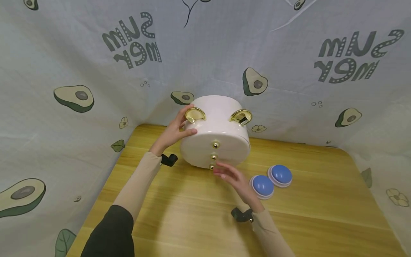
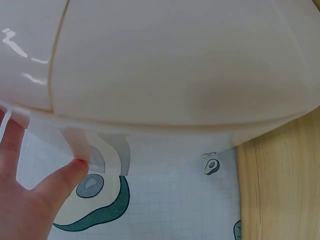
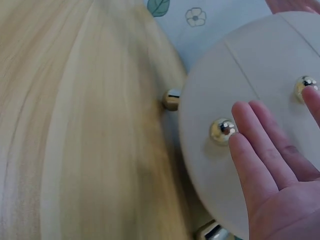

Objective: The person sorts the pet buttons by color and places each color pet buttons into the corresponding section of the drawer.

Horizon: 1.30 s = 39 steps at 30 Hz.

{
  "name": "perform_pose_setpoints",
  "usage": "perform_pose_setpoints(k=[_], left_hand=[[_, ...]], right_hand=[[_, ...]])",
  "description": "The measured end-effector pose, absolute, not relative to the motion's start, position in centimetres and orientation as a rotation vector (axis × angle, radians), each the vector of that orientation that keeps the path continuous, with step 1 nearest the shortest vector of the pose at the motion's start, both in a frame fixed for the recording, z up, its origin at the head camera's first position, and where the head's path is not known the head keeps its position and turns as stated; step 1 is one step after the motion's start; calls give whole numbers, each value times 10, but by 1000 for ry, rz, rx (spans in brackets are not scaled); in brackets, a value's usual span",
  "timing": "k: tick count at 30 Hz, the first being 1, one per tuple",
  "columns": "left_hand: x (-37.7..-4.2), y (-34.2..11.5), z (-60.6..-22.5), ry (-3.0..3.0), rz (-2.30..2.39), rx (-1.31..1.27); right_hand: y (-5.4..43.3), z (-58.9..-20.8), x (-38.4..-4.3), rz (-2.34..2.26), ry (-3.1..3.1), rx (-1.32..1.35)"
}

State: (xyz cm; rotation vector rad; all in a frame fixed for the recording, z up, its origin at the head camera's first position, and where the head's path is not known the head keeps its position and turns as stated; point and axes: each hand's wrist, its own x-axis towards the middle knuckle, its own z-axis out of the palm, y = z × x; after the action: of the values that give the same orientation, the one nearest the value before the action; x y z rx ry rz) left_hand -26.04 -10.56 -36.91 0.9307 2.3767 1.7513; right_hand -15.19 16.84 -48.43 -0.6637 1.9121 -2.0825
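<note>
A glossy white round box [image 1: 215, 150] with two gold ears stands at the back of the table. Three gold knobs run down its front, including the middle knob [image 1: 213, 157] and the lowest knob [image 1: 212, 167]. My left hand [image 1: 174, 129] rests against the box's left side by the gold ear [image 1: 195, 114], thumb spread from the fingers. In the left wrist view, the thumb [image 2: 62, 182] lies against the glossy side. My right hand [image 1: 236, 180] is before the lower front, fingers extended. Seen from the right wrist, its fingertips overlap the edge of a gold knob [image 3: 223, 131].
Two blue push buttons [image 1: 263, 186] with white bases are on the table [image 1: 321, 185], right of my right hand. A cloth [image 1: 212, 46] printed with avocados hangs behind the box and along both sides. Gold feet [image 3: 171, 100] show under the box.
</note>
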Motion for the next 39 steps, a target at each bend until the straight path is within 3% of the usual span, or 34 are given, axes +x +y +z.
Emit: perform_pose_setpoints(k=[8,39], left_hand=[[-248,-102,-350,2372,1745,921],[-254,-104,-354,2371,1748,924]], right_hand=[[164,-493,-155,-2050,1913,-628],[148,-517,-182,-2065,1927,-500]])
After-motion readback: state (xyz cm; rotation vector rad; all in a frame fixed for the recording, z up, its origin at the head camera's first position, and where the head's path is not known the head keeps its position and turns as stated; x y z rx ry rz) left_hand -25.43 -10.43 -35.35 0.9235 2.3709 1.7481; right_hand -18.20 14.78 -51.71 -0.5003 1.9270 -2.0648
